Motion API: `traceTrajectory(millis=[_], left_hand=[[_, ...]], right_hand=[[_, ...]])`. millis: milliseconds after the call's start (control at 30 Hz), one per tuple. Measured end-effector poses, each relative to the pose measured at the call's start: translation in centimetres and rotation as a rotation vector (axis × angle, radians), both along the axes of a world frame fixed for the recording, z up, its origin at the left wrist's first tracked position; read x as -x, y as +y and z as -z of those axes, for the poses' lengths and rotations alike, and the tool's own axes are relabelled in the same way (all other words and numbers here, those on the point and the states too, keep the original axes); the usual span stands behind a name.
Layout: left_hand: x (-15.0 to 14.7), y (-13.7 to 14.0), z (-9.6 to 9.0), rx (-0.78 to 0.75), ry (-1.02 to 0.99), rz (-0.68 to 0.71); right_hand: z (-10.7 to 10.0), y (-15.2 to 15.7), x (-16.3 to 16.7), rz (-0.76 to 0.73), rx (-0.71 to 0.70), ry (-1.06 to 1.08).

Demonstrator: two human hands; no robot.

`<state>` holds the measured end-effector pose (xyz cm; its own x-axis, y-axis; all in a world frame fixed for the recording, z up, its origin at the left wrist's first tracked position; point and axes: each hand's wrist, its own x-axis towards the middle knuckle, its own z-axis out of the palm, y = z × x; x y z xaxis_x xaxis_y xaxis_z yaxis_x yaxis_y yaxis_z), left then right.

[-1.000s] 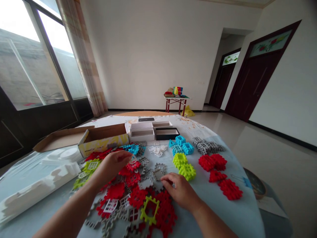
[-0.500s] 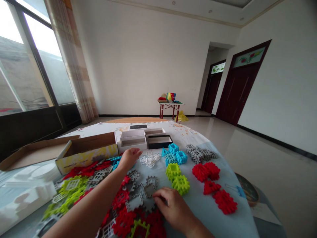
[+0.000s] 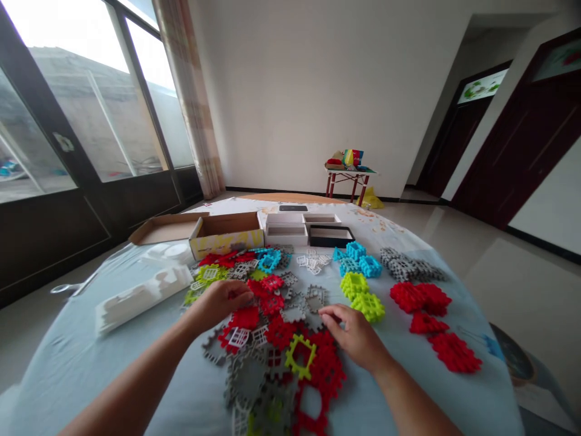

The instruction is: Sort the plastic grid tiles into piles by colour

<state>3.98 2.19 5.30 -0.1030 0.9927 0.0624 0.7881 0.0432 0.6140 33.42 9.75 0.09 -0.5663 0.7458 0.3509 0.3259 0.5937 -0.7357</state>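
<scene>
My left hand (image 3: 227, 301) hovers over the left side of a loose pile of plastic building pieces, fingers bent but apart, with nothing visible in them. Beneath and beside it lie a red piece (image 3: 246, 317) and several lime green ones. My right hand (image 3: 349, 332) is at the pile's right edge, thumb and fingers drawn together beside a grey notched square (image 3: 314, 301). Whether it pinches a piece is hidden. Between the hands lie more red and grey pieces and a lime green frame (image 3: 300, 356).
Sorted groups lie to the right: blue (image 3: 370, 266), lime green (image 3: 367, 307), grey (image 3: 408, 266) and red pieces (image 3: 454, 352). Small white pieces (image 3: 312, 261) sit before a black-rimmed tray (image 3: 331, 243). Farther left are an open cardboard box (image 3: 227, 243) and white foam (image 3: 143, 300).
My left hand has come back from beside the small white pieces to the coloured pile. My right hand stays near the grey pieces. The head view has turned left.
</scene>
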Motion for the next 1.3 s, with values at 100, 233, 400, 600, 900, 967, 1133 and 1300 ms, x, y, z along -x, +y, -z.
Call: traceTrajectory(millis=[100, 233, 400, 600, 900, 967, 1133, 1300], left_hand=[[0.5, -1.4, -0.2, 0.053, 0.046, 0.091], [0.2, -2.6, -0.7, 0.154, 0.069, 0.208], [-0.7, -3.1, -0.5, 0.185, 0.130, 0.273], [-0.8, -3.1, -0.1, 0.199, 0.144, 0.300], [0.4, -2.7, -0.4, 0.095, 0.106, 0.201], [0.5, -2.5, -0.8, 0.013, 0.049, 0.139], [-0.8, 0.0, -1.2, -0.065, -0.196, 0.007], [-3.3, 6.5, 0.2, 0.008, -0.357, -0.057]], right_hand=[[0.2, 0.2, -0.1, 0.013, 0.003, -0.014], [0.3, 0.3, -0.2, 0.026, -0.001, -0.028], [0.4, 0.3, -0.2, 0.033, -0.006, -0.034], [0.4, 0.3, -0.2, 0.025, -0.005, -0.032], [0.2, 0.3, 0.0, 0.022, -0.014, -0.005], [0.1, 0.3, 0.0, 0.024, -0.015, -0.003], [0.0, 0.2, 0.1, 0.026, -0.006, -0.006], [-0.1, 0.2, 0.1, 0.021, 0.000, -0.013]])
